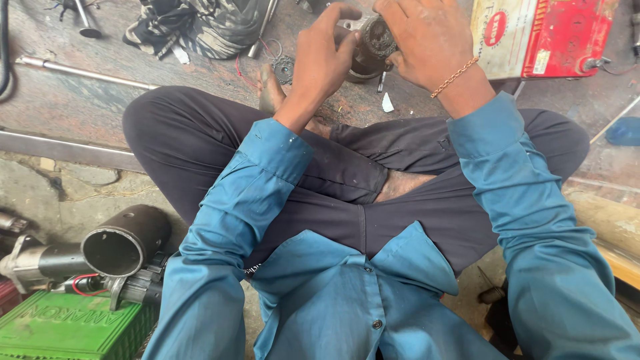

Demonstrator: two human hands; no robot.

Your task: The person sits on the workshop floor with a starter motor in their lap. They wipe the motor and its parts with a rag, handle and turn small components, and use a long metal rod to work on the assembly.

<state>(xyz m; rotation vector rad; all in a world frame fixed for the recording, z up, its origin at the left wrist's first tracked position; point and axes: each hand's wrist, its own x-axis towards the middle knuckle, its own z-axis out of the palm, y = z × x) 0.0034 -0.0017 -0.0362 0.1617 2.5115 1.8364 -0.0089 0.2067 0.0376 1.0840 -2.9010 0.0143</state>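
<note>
At the top centre of the head view, above the crossed legs in dark trousers [373, 193], a round metal motor part [371, 47] is sitting low over the dusty floor [73, 100], caught between both hands.

Left hand [325, 57]: is curling against the part's left side, thumb and forefinger raised over its top edge; fingers partly bent, touching the metal. How firmly it is gripping cannot be told.

Right hand [427, 41]: is lying over the part's right side and top, fingers closing down on it, a thin chain bracelet [453, 77] hanging at the wrist. The palm is hiding most of the contact.

Blue sleeves [247, 200] are running from both hands down to the bottom edge.

Items lying about:
- red and cream battery case [543, 33], standing just right of the right hand, at the top edge.
- camouflage cloth [200, 27], bunching at upper left, well apart from the hands.
- long metal rod [87, 72], lying across the floor at far left.
- small toothed ring [283, 68], resting by the bare foot [270, 90], just left of the left wrist.
- black open-ended cylinder housing [127, 240], lying on its side at lower left.
- green battery case [67, 327], sitting in the lower left corner, below the housing.
</note>
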